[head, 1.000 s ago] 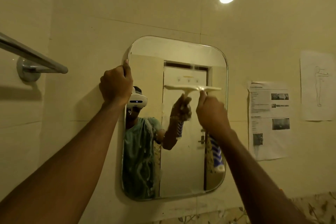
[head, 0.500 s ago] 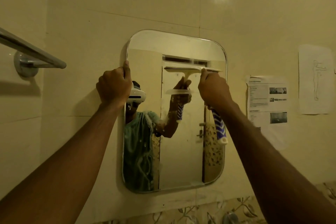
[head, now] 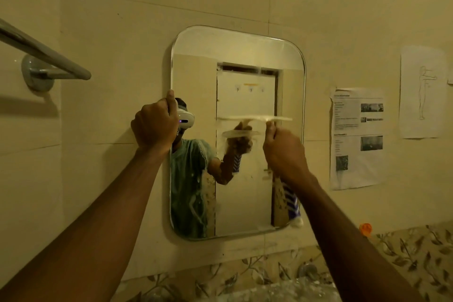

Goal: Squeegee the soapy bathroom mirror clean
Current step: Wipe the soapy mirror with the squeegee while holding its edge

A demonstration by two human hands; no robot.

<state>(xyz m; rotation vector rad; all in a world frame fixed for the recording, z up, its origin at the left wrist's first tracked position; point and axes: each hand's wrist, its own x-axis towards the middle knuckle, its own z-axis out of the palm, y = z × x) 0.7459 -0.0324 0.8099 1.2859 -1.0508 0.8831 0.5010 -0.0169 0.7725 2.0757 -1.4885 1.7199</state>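
Observation:
A rounded rectangular mirror [head: 245, 46] hangs on the tiled wall. Soap streaks cover its lower left part, over the reflected green shirt. My left hand [head: 154, 125] grips the mirror's left edge at mid height. My right hand [head: 284, 152] is closed around the handle of a squeegee [head: 259, 119], whose pale blade lies flat and level across the glass at mid height, right of centre. The blue-and-white striped end of the handle [head: 291, 203] sticks out below my wrist. The image is motion-blurred around the blade.
A chrome towel bar [head: 49, 56] juts out from the wall at upper left. Two paper sheets [head: 355, 140] are stuck to the wall right of the mirror. A leaf-patterned tile band [head: 416, 252] runs below, with a small orange object [head: 365, 228] on it.
The squeegee rose to the mirror's upper part half a second ago and has now come back down to mid height. My left hand has stayed on the mirror's edge.

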